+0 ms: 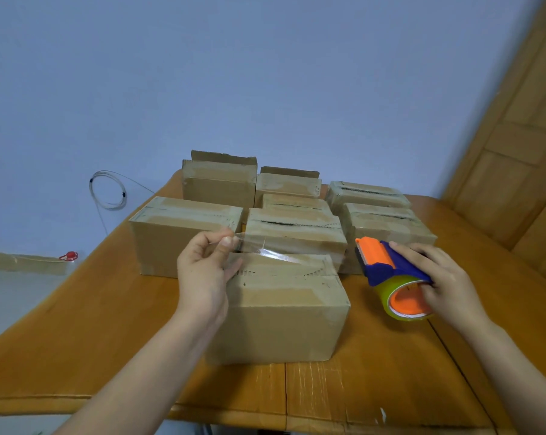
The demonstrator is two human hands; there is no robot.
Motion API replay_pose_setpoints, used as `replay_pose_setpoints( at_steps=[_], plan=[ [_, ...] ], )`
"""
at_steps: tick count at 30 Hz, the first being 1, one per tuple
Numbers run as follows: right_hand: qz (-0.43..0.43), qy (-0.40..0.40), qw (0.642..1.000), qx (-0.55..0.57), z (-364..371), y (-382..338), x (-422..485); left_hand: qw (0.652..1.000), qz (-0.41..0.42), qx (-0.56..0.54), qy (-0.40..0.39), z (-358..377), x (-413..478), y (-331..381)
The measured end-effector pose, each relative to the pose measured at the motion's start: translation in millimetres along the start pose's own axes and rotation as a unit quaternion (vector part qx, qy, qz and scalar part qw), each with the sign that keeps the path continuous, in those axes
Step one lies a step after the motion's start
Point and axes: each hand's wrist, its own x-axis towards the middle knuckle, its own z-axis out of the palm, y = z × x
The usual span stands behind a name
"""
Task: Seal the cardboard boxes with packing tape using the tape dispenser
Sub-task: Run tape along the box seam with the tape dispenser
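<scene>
Head view: left hand (207, 271) is pinching the free end of a clear tape strip (265, 250) between thumb and forefinger, holding it just above the top of the front box (281, 324). The strip is running right across that box's far top edge, and its far end is too clear to follow. Right hand (437, 277) is gripping the tape dispenser (387, 268), fingers curling over the blue body and thumb pressing at the orange core of the tape roll (390, 301). The dispenser is sitting beside the front box's right side, over the table (108, 340), orange blade end pointing away from the person. The front box is standing closed near the table's near edge, old tape patches showing on its top; no print readable on it. More boxes are crowding behind: left box (177, 243), middle box (293, 233), right box (387, 227), and two back boxes (218, 183) with flaps standing up. A wire coil (108, 189) is hanging on the blue wall; a wooden door (522, 152) is standing at right.
</scene>
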Motion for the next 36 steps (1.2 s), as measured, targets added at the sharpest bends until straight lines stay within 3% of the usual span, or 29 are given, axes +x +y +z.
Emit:
replay_pose_setpoints(
  at_steps=[13, 26, 36],
  plan=[
    [0.008, -0.017, 1.0, 0.013, -12, 15, -6, 0.996, 0.014, 0.086, -0.004, 7, -3, -2],
    [0.008, 0.015, 1.0, 0.018, 1, 12, 1, 0.998, 0.047, 0.042, 0.003, 2, -1, -3],
    [-0.019, -0.024, 0.999, 0.03, 20, -2, 12, 0.998, 0.059, -0.02, 0.027, 1, -1, -2]
  ],
)
